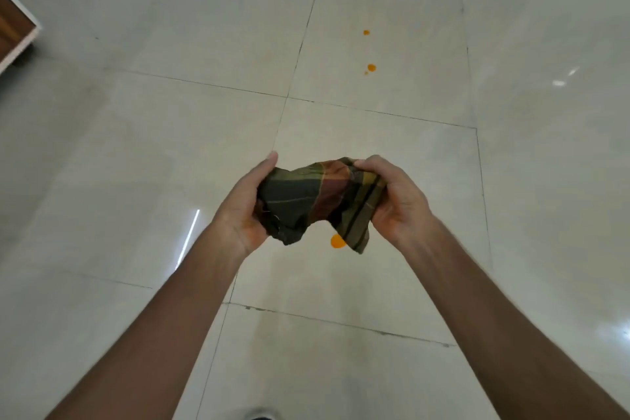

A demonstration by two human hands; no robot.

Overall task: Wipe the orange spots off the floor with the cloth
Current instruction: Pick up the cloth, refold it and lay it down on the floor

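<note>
Head view | left hand (243, 206) and right hand (392, 196) fingers clenched on bunched cloth (317, 199); nothing wiped yet | next: lower onto near orange spot (337, 241); far spots (371, 67) wait

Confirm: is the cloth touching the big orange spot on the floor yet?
Cannot tell. In the head view the cloth, bunched in the left hand and right hand, overlaps the big orange spot; one top-down view doesn't show its height above the floor.
</note>
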